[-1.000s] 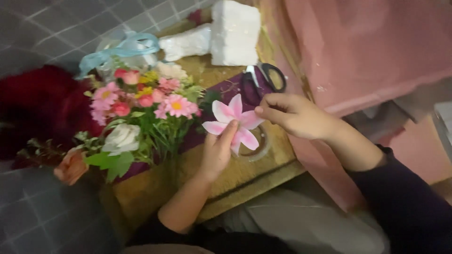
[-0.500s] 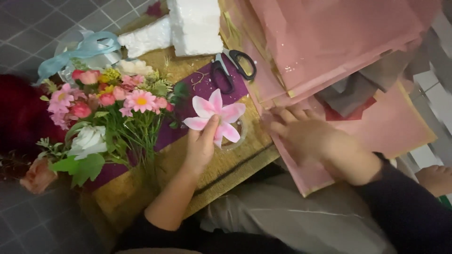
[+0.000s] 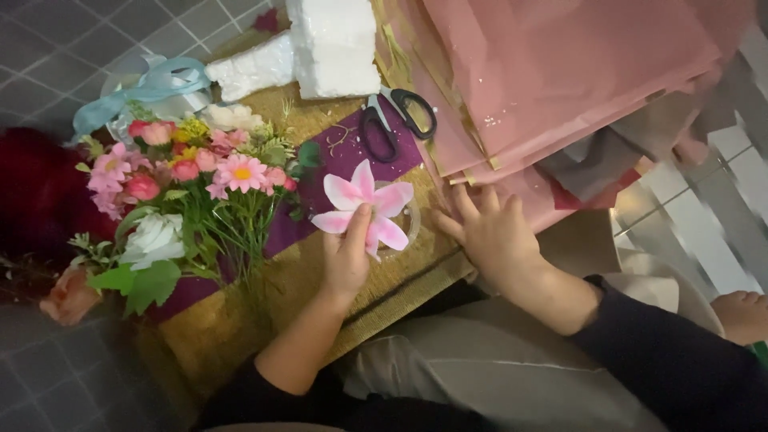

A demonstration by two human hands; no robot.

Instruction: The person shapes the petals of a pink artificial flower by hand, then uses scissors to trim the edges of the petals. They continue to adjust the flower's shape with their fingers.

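Nearest, the person's lap in pale grey cloth (image 3: 448,376) filled the lower edge, with both dark-sleeved forearms reaching up from it. The left hand (image 3: 348,256) pinched a pink artificial lily (image 3: 365,204) from below, thumb up against the bloom; the flower showed five pointed petals, pale at the centre and deeper pink at the tips, and sat over the middle of the low wooden desk (image 3: 240,320). The right hand (image 3: 490,232) lay flat, its grip spread with fingers apart, pressing on pink wrapping paper (image 3: 560,72) at the desk's right edge. Left of the lily stood a mixed bouquet (image 3: 184,192) of pink daisies, roses, a white bloom and green leaves, resting on a strip of purple paper (image 3: 344,156). Beyond the lily, black-handled scissors (image 3: 396,120) lay closed on that purple strip. Farther still, a white foam block (image 3: 332,48) sat at the desk's far end, and a coil of light blue ribbon (image 3: 148,88) lay to its left, beside grey floor tiles (image 3: 48,48).
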